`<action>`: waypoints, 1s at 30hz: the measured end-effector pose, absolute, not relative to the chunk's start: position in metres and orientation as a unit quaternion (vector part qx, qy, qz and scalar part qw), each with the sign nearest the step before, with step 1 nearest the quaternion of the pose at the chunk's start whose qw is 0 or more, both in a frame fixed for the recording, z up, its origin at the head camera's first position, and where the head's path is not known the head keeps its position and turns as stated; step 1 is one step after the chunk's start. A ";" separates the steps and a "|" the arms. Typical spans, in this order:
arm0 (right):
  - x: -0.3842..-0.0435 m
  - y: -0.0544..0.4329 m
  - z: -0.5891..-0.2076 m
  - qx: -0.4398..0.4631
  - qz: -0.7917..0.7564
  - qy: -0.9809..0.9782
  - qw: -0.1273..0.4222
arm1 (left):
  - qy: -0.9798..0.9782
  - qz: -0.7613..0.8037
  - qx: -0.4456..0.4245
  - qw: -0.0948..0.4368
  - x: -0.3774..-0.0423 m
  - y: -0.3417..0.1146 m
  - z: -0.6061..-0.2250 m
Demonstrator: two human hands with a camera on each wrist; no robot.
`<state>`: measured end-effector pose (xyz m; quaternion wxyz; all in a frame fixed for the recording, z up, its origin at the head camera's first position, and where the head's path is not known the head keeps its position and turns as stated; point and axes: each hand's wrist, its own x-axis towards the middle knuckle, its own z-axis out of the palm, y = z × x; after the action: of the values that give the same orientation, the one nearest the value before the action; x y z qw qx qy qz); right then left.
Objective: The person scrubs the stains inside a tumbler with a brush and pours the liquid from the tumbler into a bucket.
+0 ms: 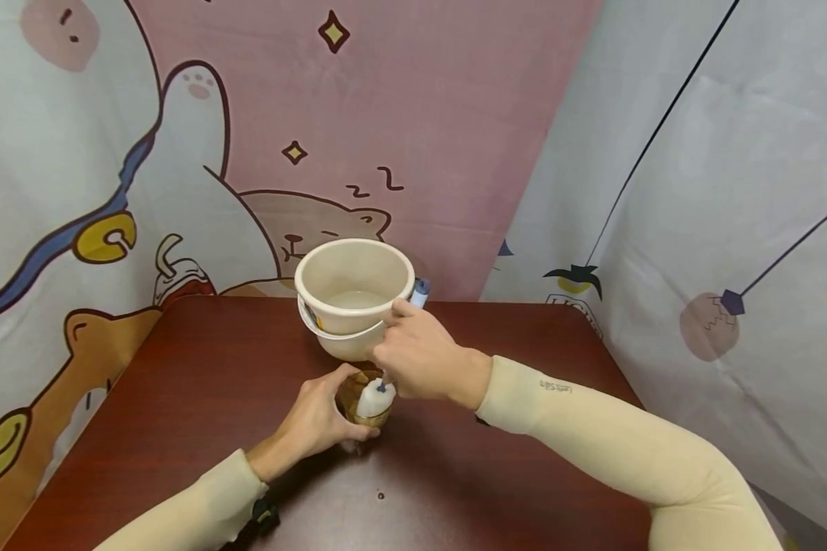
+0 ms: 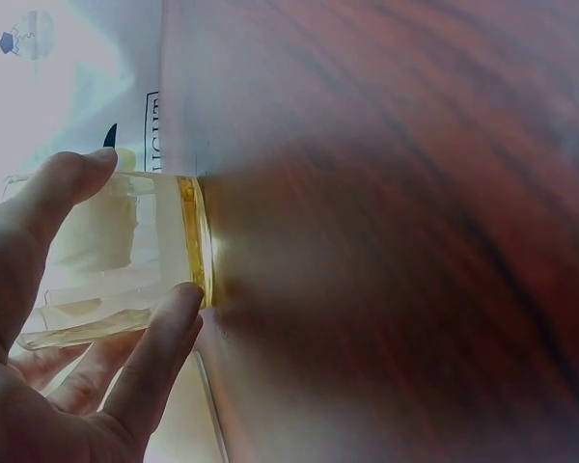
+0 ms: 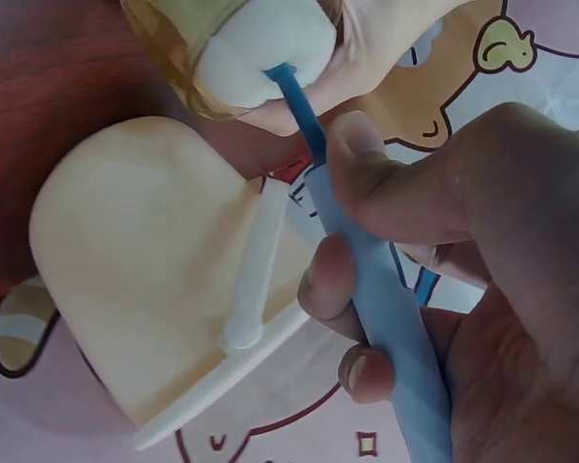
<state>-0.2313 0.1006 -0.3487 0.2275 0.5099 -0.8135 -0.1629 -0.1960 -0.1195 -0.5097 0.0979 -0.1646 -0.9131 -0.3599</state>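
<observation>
My left hand [image 1: 317, 413] holds an amber-tinted clear glass cup [image 2: 159, 231], fingers and thumb around its sides. In the head view the cup's mouth faces up and toward the camera. Inside it sits the white sponge head [image 1: 374, 401] of a cup brush, partly hidden by the glass. My right hand [image 1: 423, 356] grips the brush by its light blue handle [image 3: 381, 289], thumb along the upper part. A thin darker blue neck [image 3: 307, 123] joins handle and sponge. In the left wrist view, the cup's base is close to the tabletop; contact is unclear.
Just behind the hands, a cream bucket [image 1: 348, 350] with a white bail handle stands on the dark red-brown table [image 1: 234, 367]. Cartoon-printed cloth [image 1: 455, 99] hangs behind and at the sides. A small dark spot [image 1: 380, 496] marks the table near the front.
</observation>
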 end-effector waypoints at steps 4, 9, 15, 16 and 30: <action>-0.233 0.107 -0.353 0.496 -0.126 -0.830 0.225 | -0.911 -0.365 -0.167 0.098 -0.197 -0.120 -0.511; -0.233 0.112 -0.360 0.476 -0.105 -0.843 0.226 | -0.910 -0.368 -0.166 0.099 -0.197 -0.120 -0.512; -0.229 0.115 -0.367 0.446 -0.061 -0.868 0.209 | -0.909 -0.365 -0.168 0.106 -0.196 -0.119 -0.512; -0.228 0.115 -0.368 0.440 -0.054 -0.872 0.209 | -0.909 -0.366 -0.168 0.107 -0.196 -0.118 -0.512; -0.222 0.107 -0.391 0.383 -0.062 -0.876 0.287 | -0.912 -0.373 -0.146 0.094 -0.194 -0.116 -0.510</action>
<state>-0.2222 0.1068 -0.3908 0.2870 0.3832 -0.8757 -0.0617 -0.1942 -0.1162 -0.5101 0.0940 -0.1460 -0.9116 -0.3726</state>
